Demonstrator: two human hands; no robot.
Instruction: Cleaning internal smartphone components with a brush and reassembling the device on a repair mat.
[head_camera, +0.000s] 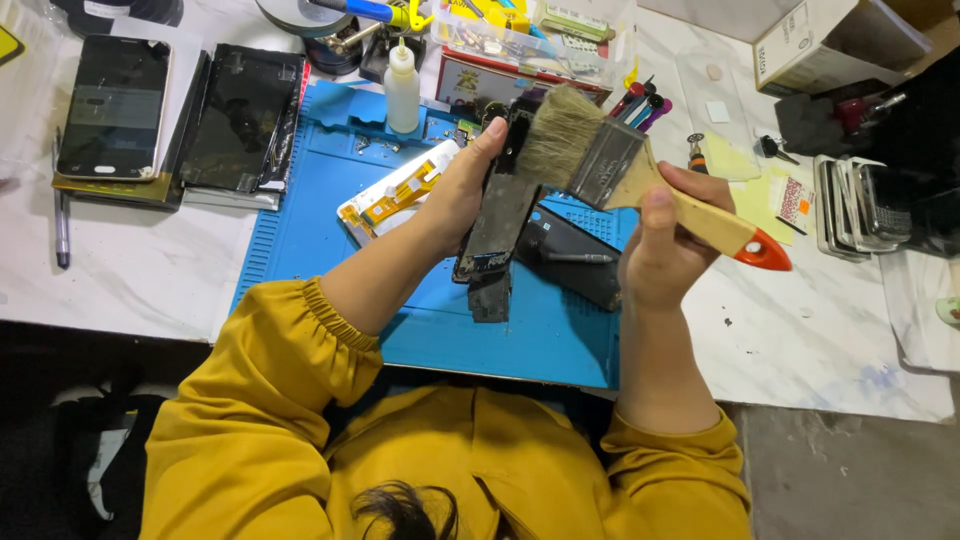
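Head view: left hand (462, 190) grips the phone frame (497, 215), right hand (655, 250) holds the brush (610, 165), bristles on its top end, dusting looks midway

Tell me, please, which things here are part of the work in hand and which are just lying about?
In hand:
left hand holding phone frame
right hand holding brush
blue mat beneath

Lying about:
two phones
white bottle
pens
cardboard box
parts tray
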